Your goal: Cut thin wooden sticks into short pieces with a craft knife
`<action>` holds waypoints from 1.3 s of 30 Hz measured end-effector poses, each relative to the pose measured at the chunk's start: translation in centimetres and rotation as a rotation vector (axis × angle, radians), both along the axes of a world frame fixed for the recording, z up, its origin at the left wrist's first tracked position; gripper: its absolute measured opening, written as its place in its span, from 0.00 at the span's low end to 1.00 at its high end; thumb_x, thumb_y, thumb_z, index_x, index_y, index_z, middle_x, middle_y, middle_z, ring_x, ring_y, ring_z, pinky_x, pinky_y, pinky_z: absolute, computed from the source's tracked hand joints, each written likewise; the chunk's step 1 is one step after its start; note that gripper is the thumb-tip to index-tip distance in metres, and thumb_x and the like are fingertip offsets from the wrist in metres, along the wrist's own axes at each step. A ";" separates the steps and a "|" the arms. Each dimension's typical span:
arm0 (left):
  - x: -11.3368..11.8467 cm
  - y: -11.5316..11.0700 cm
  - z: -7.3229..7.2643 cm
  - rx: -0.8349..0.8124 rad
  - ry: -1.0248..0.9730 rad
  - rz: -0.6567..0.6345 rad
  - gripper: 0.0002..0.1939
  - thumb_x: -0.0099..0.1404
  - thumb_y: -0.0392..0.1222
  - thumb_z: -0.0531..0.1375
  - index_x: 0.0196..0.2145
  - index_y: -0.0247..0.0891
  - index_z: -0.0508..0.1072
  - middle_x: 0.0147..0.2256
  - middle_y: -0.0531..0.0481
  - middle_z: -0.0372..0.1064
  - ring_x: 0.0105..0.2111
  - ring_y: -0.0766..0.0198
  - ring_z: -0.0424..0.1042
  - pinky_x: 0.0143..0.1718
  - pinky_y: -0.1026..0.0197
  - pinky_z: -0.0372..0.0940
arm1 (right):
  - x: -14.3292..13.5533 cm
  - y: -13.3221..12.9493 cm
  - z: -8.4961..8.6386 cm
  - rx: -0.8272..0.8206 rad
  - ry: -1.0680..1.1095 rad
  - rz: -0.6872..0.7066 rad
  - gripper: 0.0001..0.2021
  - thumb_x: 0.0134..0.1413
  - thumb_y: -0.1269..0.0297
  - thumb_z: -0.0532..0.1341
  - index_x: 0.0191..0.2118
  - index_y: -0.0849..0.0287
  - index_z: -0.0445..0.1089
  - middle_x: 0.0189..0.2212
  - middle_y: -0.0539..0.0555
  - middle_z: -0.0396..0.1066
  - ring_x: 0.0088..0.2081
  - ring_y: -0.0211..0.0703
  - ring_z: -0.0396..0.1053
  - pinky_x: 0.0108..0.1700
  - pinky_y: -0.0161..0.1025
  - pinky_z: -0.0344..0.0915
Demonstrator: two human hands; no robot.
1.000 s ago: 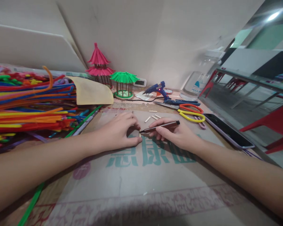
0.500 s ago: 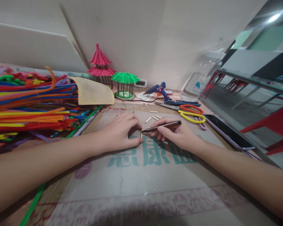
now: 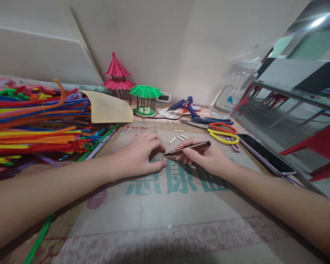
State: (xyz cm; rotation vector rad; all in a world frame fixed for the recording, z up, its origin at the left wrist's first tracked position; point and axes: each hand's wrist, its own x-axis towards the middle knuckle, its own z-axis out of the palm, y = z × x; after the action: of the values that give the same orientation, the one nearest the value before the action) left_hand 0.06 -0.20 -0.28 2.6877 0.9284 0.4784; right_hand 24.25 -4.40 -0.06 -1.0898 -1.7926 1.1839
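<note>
**Short pale stick (image 3: 165,158), held under a dark brown felt-tip pen (image 3: 177,151)**

Change on record: almost none against half a second ago. Your pen tip stays at the stick, and both hands keep their places. Taken as a judgement, the contact between pen and stick is one unbroken, careful stretch of work.

Stick: cream-coloured, thin, straight, short; sits between your two hands, over the printed sheet (image 3: 154,214) on the desk (image 3: 13,253). Its far end is darkened where the pen meets it; whether that is ink, shadow or the tip itself is too small to tell.

Left hand (image 3: 143,152): thumb and index finger curved into a narrow C, pinching the stick end to end.

Right hand (image 3: 207,157): closed on the pen in a writing grip, barrel slanting up towards your right, nib towards your left.

Loose stock: four pale pieces (image 3: 172,140) of like make, lying just beyond your right fingers, apart from the held one.

Also listed, farther back: green-roofed miniature pavilion (image 3: 145,91); pink two-tier pagoda (image 3: 115,69); blue glue gun (image 3: 188,104), red light lit; scissors (image 3: 224,136) with one orange and one yellow loop. To your left: bundled pipe cleaners (image 3: 35,137), many colours. To your right: phone (image 3: 264,152), screen dark.
</note>
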 end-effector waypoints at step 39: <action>-0.5 0.7 -0.2 0.078 -0.097 -0.094 0.15 0.68 0.38 0.54 0.40 0.41 0.82 0.42 0.47 0.77 0.43 0.57 0.75 0.45 0.56 0.66 | 0.2 0.1 -0.1 -0.064 0.026 0.017 0.10 0.60 0.57 0.64 0.42 0.58 0.74 0.32 0.54 0.81 0.28 0.39 0.75 0.32 0.37 0.72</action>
State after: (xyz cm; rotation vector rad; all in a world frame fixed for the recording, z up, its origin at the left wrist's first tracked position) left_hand -0.44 0.49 -0.43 2.7352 0.7687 0.6304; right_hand 24.50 -4.34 -0.19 -1.0923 -1.7582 1.2680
